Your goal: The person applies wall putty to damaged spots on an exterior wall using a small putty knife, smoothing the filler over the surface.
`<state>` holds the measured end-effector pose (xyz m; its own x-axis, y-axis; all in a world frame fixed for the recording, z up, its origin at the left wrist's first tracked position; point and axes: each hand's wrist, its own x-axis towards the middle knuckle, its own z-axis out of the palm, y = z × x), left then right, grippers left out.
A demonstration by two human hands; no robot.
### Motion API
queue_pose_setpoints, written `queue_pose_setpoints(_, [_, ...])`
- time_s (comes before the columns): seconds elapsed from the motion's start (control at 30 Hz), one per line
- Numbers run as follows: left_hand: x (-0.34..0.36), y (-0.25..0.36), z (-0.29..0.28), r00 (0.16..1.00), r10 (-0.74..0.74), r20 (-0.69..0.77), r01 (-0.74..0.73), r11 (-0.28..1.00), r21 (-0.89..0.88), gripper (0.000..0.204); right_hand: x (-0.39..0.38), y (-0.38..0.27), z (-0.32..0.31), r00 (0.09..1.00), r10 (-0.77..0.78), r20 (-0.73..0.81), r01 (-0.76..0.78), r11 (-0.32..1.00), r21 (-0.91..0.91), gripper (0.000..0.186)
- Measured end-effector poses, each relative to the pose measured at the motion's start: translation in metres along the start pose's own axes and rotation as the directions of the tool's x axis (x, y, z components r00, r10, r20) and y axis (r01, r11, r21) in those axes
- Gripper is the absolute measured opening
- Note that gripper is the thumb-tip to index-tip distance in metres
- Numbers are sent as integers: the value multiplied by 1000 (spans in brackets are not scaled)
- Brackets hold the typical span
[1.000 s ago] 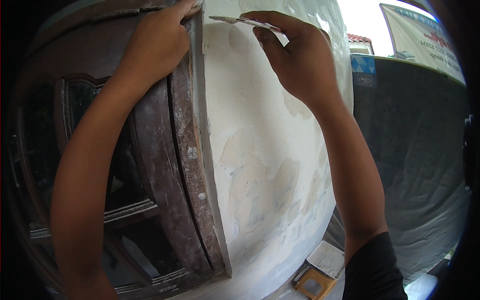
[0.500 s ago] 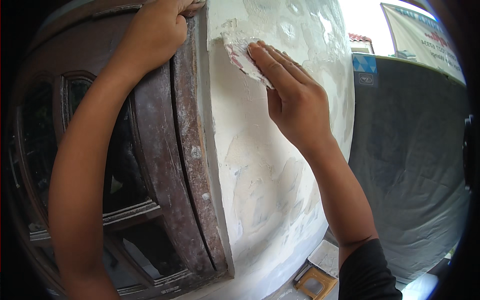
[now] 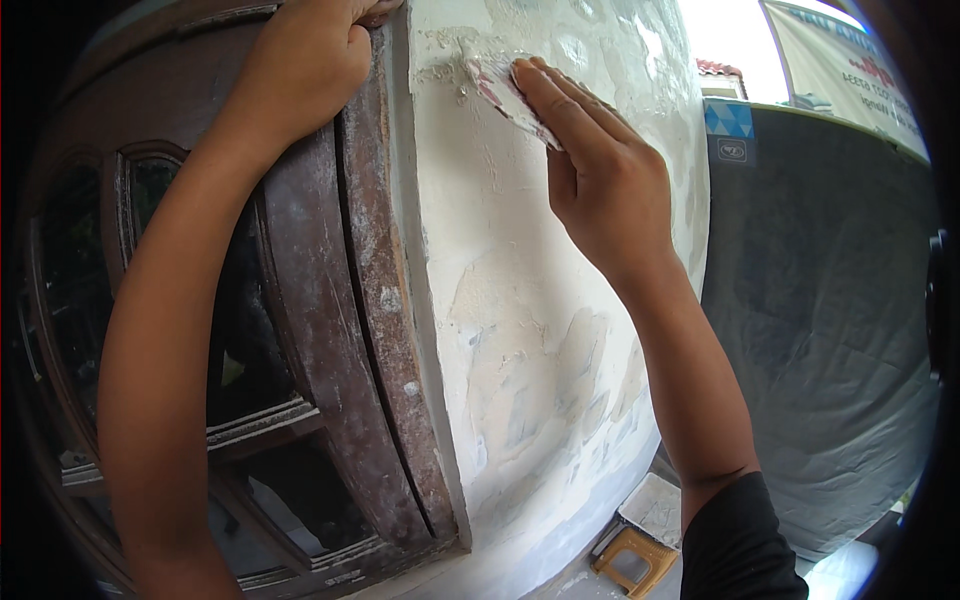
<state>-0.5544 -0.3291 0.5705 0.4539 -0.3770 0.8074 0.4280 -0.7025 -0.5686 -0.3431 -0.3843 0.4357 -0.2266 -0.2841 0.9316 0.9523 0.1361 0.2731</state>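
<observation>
My right hand [image 3: 615,175] grips a flat putty spreader [image 3: 503,95] smeared with white and pinkish filler. Its blade lies against the upper part of the pale, patched wall [image 3: 515,270], close to the wall's left edge. A rough patch of fresh putty [image 3: 440,70] shows just left of the blade. At the top edge of the view my left hand [image 3: 315,65] is closed beside the weathered brown wooden frame [image 3: 385,260]. Its fingertips are partly cut off, so whatever they hold cannot be made out.
On the left stands a brown wooden door or window panel [image 3: 310,230] with dark glass panes. Down by the wall's foot are a yellow-brown stool [image 3: 635,562] and a grey-white tray-like surface [image 3: 657,510]. A dark sheet [image 3: 820,300] hangs at right, below a printed banner [image 3: 850,70].
My right hand and the spreader have slid a little up and to the right across the wall, showing more of the putty on the left. My left hand stays nearly in place.
</observation>
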Motion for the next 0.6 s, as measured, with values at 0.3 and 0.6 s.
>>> queue_pose_setpoints(0.3, [-1,-3,2,1000,19,3,-19,1000,22,39,-36,-8,12,997,-72,26,72,997,22,45])
queue_pose_setpoints(0.6, [3,0,5,999,38,-3,-37,999,21,40,-16,-15,32,1000,-4,-14,5,999,49,47])
